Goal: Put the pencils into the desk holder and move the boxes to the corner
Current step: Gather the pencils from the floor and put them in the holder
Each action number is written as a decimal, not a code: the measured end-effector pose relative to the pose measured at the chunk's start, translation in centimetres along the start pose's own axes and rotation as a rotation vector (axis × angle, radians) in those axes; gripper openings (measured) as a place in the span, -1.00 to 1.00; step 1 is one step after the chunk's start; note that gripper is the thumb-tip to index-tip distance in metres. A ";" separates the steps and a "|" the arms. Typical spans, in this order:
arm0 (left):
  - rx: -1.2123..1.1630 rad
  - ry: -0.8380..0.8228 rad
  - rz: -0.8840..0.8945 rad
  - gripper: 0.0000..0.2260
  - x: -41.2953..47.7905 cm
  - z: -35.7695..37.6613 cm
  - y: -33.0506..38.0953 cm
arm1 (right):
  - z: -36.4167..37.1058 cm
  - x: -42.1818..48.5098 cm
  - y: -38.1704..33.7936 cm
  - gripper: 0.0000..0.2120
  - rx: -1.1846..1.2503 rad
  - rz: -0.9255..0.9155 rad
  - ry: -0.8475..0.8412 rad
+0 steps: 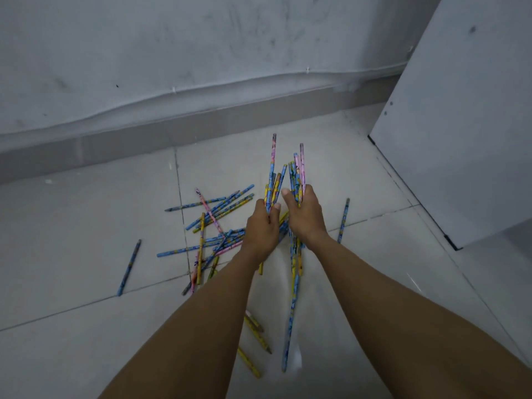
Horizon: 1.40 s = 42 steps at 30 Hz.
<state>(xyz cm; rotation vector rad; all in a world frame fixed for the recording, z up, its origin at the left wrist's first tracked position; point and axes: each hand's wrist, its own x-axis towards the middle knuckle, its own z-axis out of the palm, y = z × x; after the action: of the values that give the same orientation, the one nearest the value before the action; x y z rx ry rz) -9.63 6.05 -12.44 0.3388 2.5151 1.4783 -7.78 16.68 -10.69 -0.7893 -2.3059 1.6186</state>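
Note:
Both my hands are above a pale tiled floor, each gripping a bunch of blue, yellow and pink pencils. My left hand (pixel 263 226) holds one bundle of pencils (pixel 273 174) pointing up and away. My right hand (pixel 303 214) holds a second bundle (pixel 298 171), with some pencils hanging down below the wrist. A loose heap of pencils (pixel 213 223) lies on the floor to the left of my hands. Single pencils lie apart at the far left (pixel 129 267) and at the right (pixel 343 220). No desk holder or boxes are in view.
A grey wall (pixel 201 53) with a skirting board runs across the back. A white cabinet panel (pixel 460 125) stands at the right, forming a corner with the wall. A few yellow pencils (pixel 256 335) lie on the floor between my forearms.

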 end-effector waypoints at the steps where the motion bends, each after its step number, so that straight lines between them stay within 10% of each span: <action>1: -0.020 0.020 0.007 -0.71 0.2 -0.2 0.5 | -0.1 0.4 -0.4 -0.65 0.001 -0.006 -0.005; 21: -0.197 0.391 0.111 -0.66 3.6 -5.8 5.9 | 0.3 5.4 -12.8 -0.76 0.559 -0.109 -0.213; 42: -0.216 0.471 0.244 -0.72 10.6 -17.7 22.4 | -3.6 7.9 -31.0 -0.75 0.493 -0.291 -0.298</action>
<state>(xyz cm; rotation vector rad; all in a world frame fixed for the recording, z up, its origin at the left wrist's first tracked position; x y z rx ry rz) -22.76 5.05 15.01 0.2975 2.6897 2.1210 -22.08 16.02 18.12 -0.1040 -1.9275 2.1354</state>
